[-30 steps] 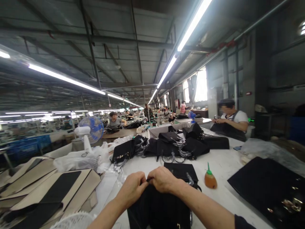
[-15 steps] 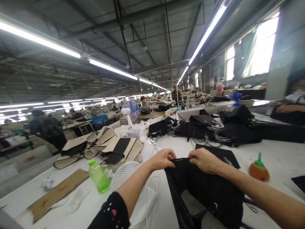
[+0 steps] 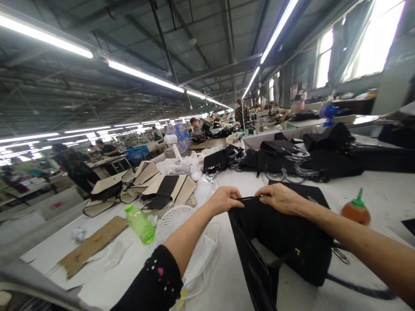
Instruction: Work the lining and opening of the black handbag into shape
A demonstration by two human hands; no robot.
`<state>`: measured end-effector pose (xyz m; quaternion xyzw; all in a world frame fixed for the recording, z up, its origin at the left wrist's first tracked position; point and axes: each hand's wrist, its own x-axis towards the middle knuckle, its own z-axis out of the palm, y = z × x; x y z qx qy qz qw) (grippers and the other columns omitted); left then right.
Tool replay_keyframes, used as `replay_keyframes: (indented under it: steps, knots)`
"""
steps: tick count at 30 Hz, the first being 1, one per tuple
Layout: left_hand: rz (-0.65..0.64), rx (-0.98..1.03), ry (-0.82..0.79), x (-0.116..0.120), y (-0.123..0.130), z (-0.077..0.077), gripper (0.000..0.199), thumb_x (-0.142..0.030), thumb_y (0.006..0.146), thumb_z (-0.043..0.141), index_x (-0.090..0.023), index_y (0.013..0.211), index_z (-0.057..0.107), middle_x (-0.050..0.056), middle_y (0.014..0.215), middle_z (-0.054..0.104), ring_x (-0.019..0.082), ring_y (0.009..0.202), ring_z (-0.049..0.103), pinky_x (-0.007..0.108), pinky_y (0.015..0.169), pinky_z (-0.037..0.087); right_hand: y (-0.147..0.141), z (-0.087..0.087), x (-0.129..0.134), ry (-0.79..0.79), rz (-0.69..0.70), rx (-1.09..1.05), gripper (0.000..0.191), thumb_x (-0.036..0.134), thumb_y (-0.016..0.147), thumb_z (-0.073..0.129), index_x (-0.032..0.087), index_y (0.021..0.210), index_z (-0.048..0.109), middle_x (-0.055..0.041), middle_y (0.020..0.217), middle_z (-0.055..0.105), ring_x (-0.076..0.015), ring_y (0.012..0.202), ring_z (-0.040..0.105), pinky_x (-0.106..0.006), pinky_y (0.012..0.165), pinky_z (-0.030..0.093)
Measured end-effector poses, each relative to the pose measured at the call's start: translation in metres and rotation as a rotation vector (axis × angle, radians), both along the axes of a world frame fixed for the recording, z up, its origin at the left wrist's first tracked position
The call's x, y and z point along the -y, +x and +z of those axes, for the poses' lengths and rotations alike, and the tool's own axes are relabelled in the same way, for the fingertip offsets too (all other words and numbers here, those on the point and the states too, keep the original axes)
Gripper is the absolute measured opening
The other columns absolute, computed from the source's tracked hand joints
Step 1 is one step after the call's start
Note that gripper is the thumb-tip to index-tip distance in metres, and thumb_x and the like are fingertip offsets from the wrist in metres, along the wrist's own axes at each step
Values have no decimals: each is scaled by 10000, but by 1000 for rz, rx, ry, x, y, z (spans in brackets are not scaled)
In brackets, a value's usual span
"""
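Note:
A black handbag [image 3: 292, 233] with a small gold-coloured fitting and a dark handle lies open on the white table in front of me. My left hand [image 3: 225, 200] pinches the far edge of the bag between thumb and fingers. Just to its right, my right hand [image 3: 277, 198] grips the same edge, its fingers curled over the black material. A flat black panel [image 3: 313, 194] lies behind my right wrist. Beneath my right forearm, the metal loops of a pair of scissors [image 3: 341, 255] show; the rest is hidden.
A white fan [image 3: 175, 220] and a green bottle [image 3: 140, 224] stand left of my forearm, near a cardboard strip [image 3: 94, 248]. An orange glue bottle [image 3: 356, 209] is at right. Beige bag pieces [image 3: 145, 183] and black bags [image 3: 282, 162] are piled across the back. Co-workers sit and stand beyond.
The view has tilted down slightly, so the table shows more. Both hands keep hold of the bag's edge, close together. More of the bag's handle now shows at lower right.

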<state>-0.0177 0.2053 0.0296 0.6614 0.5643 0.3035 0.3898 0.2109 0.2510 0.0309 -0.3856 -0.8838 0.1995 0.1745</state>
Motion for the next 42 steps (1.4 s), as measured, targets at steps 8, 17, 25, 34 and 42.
replay_keyframes:
  steps: [8, 17, 25, 34, 42]
  knots:
    - [-16, -107, 101, 2, 4, -2, 142, -246, 674, 704, -143, 671, 607, -60, 555, 525, 80, 531, 427, 201, 494, 278, -4, -6, -6, 69, 29, -25, 183, 319, 852, 584, 231, 859, 744, -10, 749, 688, -180, 705, 609, -265, 624, 393]
    - [19, -190, 149, 2, 5, -3, 167, -268, 664, 733, -149, 686, 618, -54, 575, 538, 95, 542, 456, 203, 496, 288, -13, -9, 0, 262, 142, -145, 98, 139, 805, 645, 211, 871, 658, -2, 912, 628, -157, 832, 575, -266, 779, 402]
    - [16, -220, 176, 2, 4, -8, 193, -305, 661, 759, -157, 717, 648, -49, 605, 562, 101, 577, 472, 203, 515, 290, -17, -11, -4, 316, 186, -113, 95, 124, 817, 637, 212, 832, 670, -3, 884, 607, -158, 788, 559, -275, 734, 382]
    - [26, -231, 178, 3, 6, -7, 185, -291, 658, 761, -156, 715, 648, -52, 598, 558, 99, 568, 468, 204, 514, 292, -21, -8, 0, 312, 204, -85, 107, 93, 821, 575, 194, 805, 609, 1, 883, 575, -146, 781, 522, -268, 707, 342]
    - [-6, -216, 151, 5, 6, -3, 164, -254, 661, 752, -152, 747, 658, -57, 601, 570, 96, 549, 486, 203, 493, 311, -20, -8, 4, 254, 152, -97, 84, 108, 807, 575, 188, 782, 582, -2, 833, 587, -154, 760, 518, -271, 690, 329]
